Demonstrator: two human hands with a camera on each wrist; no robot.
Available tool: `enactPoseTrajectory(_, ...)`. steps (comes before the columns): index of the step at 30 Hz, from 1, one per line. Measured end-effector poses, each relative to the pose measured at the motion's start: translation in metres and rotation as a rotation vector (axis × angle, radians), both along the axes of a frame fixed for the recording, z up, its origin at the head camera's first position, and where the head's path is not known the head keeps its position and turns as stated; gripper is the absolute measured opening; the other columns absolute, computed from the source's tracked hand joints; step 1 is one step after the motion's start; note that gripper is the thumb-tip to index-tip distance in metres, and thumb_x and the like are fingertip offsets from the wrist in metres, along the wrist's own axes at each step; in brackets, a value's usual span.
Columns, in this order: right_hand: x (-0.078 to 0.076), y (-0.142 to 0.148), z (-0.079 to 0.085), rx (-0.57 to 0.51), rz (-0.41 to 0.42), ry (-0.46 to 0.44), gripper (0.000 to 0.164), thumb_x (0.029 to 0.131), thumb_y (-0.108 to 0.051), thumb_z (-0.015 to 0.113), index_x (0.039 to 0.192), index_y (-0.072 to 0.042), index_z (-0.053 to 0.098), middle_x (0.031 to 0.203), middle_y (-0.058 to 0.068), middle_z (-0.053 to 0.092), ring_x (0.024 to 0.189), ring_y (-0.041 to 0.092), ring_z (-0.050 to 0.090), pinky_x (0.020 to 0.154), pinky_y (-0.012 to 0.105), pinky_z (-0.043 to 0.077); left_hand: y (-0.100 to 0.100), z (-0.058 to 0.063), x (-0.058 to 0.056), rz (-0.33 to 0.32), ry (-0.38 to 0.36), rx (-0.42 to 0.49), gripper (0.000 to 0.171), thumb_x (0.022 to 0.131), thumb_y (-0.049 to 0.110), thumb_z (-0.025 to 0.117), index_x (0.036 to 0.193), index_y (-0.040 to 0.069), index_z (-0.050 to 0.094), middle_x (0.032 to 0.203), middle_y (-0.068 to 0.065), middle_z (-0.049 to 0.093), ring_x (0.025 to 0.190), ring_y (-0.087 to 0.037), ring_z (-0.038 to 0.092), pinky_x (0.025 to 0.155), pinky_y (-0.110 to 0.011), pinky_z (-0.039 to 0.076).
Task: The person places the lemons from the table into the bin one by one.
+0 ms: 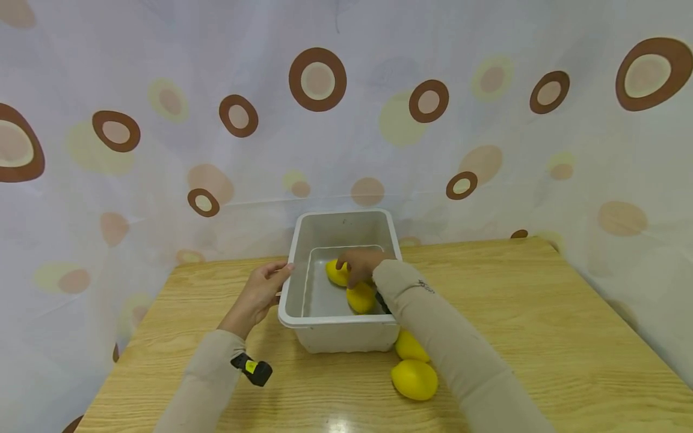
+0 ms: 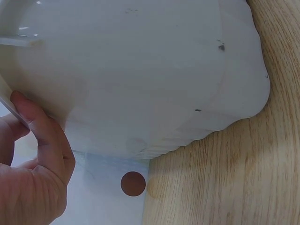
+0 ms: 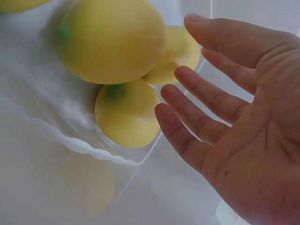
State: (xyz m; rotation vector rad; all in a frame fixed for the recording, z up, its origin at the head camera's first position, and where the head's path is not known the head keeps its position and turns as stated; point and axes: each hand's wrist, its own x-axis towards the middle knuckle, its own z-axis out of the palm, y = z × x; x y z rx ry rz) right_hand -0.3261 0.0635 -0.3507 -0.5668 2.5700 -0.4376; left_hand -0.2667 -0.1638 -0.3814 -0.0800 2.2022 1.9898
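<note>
A light grey plastic bin (image 1: pixel 346 335) stands on the table with yellow lemons inside. At its left side, my left hand (image 1: pixel 261 293) holds the rim; in the left wrist view the fingers (image 2: pixel 47 136) lie under the rim against the outer wall. Inside the bin, my right hand (image 1: pixel 364 264) hovers over the lemons, its fingers (image 3: pixel 180 133) spread and loosely bent with nothing between them. One lemon (image 1: pixel 361 298) lies beneath it and another lemon (image 1: pixel 334 273) to its left. The right wrist view shows a large lemon (image 3: pixel 112 42) with others around it.
Two more lemons sit on the wooden table (image 1: pixel 520 313) outside the bin's near right corner: one lemon (image 1: pixel 414 379) in front, the other lemon (image 1: pixel 409 347) partly behind the right sleeve. A patterned curtain (image 1: pixel 346 138) hangs right behind the bin.
</note>
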Motion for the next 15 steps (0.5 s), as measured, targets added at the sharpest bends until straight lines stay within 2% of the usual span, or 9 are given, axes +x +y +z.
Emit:
enactPoseTrajectory(7, -0.0008, -0.0012, -0.0008, 0.000, 0.020, 0.027, 0.057, 0.084, -0.010, 0.073, 0.136, -0.012, 0.051, 0.132, 0.015, 0.055, 0.112, 0.026, 0.056, 0.095, 0.037, 0.047, 0.0002, -0.0004, -0.0006, -0.002, 0.004, -0.001, 0.047, 0.099, 0.029, 0.053, 0.136, 0.000, 0.047, 0.127, -0.021, 0.056, 0.096, -0.019, 0.063, 0.077, -0.034, 0.055)
enactPoseTrajectory(15, -0.0027, -0.0011, -0.0008, 0.001, 0.022, 0.056, 0.059, 0.086, -0.014, 0.070, 0.140, -0.015, 0.047, 0.138, 0.013, 0.051, 0.124, 0.028, 0.049, 0.102, 0.043, 0.042, 0.0002, -0.0006, -0.0003, -0.015, 0.002, 0.012, 0.048, 0.100, 0.028, 0.052, 0.138, 0.000, 0.044, 0.130, -0.024, 0.054, 0.098, -0.022, 0.064, 0.076, -0.033, 0.055)
